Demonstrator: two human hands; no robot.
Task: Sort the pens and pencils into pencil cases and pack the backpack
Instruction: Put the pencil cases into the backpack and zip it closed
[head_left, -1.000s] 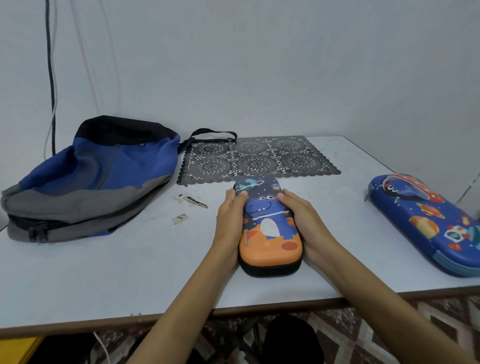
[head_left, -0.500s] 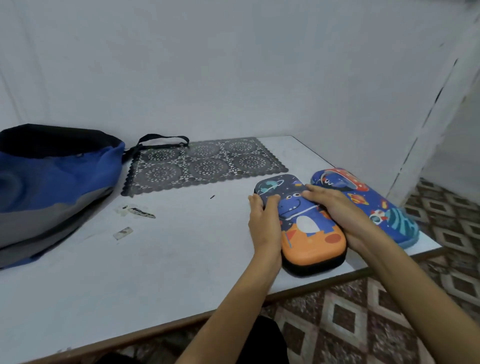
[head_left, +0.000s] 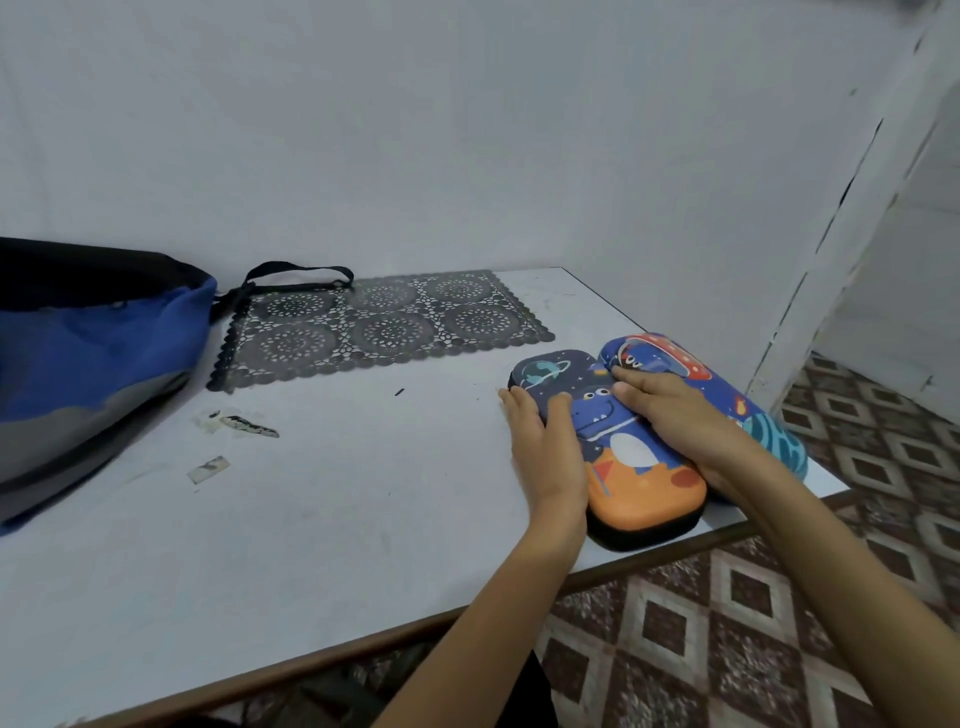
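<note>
**Both hands flat on the dinosaur case at the table corner**

Fingers: on both hands they lie straight and close together, pressed on the case rather than curled round it. My left hand (head_left: 550, 447) lies along the left wall of the dinosaur pencil case (head_left: 647, 486), thumb on the lid. My right hand (head_left: 670, 415) lies across the lid's right side, its fingertips reaching the seam with the rocket pencil case (head_left: 670, 356), which touches it.

Location: both cases lie shut at the near right corner of the table (head_left: 363, 519). The dinosaur case's near end sits at the front edge.

Risk, in my judgement: a further push rightward would shove the rocket case off the side, and a pull towards me would tip the dinosaur case over the edge. A flat-handed press gives little hold for lifting.

Surroundings: the backpack (head_left: 93, 364) lies well apart to the left, and I cannot tell whether it is open. Its strap (head_left: 296, 271) trails onto a lace mat (head_left: 384, 322). Two scraps (head_left: 239, 423) lie between it and the cases. No pens or pencils are visible.
</note>
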